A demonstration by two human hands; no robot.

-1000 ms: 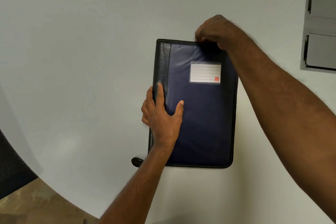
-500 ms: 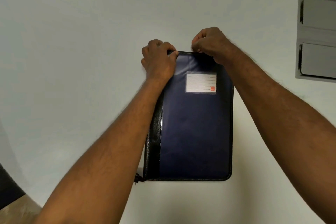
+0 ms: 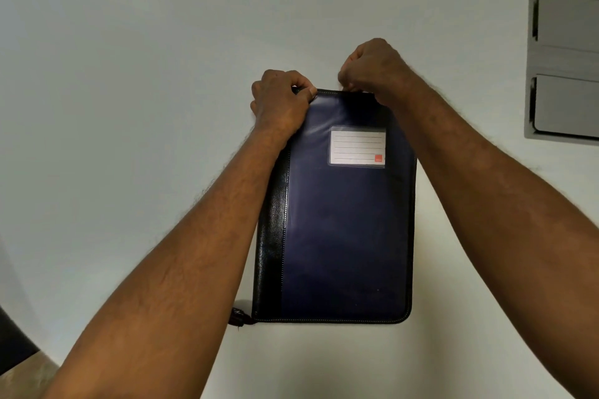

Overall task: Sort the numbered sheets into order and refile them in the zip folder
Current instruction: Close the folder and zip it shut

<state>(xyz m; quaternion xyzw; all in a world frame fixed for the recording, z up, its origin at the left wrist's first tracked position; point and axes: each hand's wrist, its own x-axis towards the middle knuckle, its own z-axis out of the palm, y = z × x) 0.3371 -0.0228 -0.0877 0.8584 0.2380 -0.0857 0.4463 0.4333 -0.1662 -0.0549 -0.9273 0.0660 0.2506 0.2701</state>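
Both bare forearms reach forward from the lower corners and converge toward the far middle of the desk. The left hand (image 3: 281, 100) is knuckles-up, fingers curled under and thumb tip pressed forward, gripping at a far-left corner. The right hand (image 3: 372, 70) sits just beside it, slightly farther away, fist-like, its fingertips pinching downward. The hands are close but not touching

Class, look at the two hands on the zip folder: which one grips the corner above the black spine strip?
The left hand. It holds the zip folder at the far corner over the black strip; the right hand pinches the far edge above the label.
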